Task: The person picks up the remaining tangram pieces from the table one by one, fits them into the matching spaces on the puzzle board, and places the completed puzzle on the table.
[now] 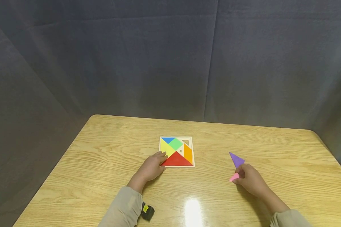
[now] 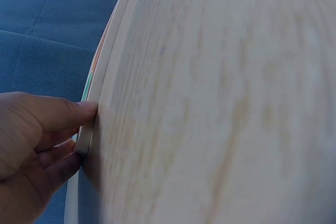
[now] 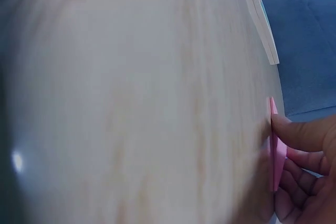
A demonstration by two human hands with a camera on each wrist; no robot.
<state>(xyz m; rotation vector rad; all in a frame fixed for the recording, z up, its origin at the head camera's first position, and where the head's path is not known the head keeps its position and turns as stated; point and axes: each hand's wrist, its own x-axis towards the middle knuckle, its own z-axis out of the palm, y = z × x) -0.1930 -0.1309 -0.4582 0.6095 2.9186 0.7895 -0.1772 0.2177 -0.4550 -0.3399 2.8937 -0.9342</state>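
A wooden tangram tray (image 1: 179, 166) lies near the middle of the table. Red (image 1: 177, 160), yellow (image 1: 165, 147), green (image 1: 176, 144), blue (image 1: 167, 139) and orange (image 1: 188, 154) pieces sit in it; bare slots show at its upper right and beside the orange piece. My left hand (image 1: 151, 166) holds the tray's near left corner, thumb on the front edge and fingers around the side. Off to the right, my right hand (image 1: 250, 179) pinches a small pink triangle (image 3: 279, 153) between thumb and fingers. Just beyond it is a purple triangle (image 1: 237, 160), its near end partly hidden by that hand.
The wood-grained table (image 1: 102, 151) has rounded far corners, and a dark grey cloth (image 1: 147, 69) hangs behind it. A black object with a yellow-green mark (image 1: 147, 212) shows beside the left sleeve. Light glares off the tabletop near the front.
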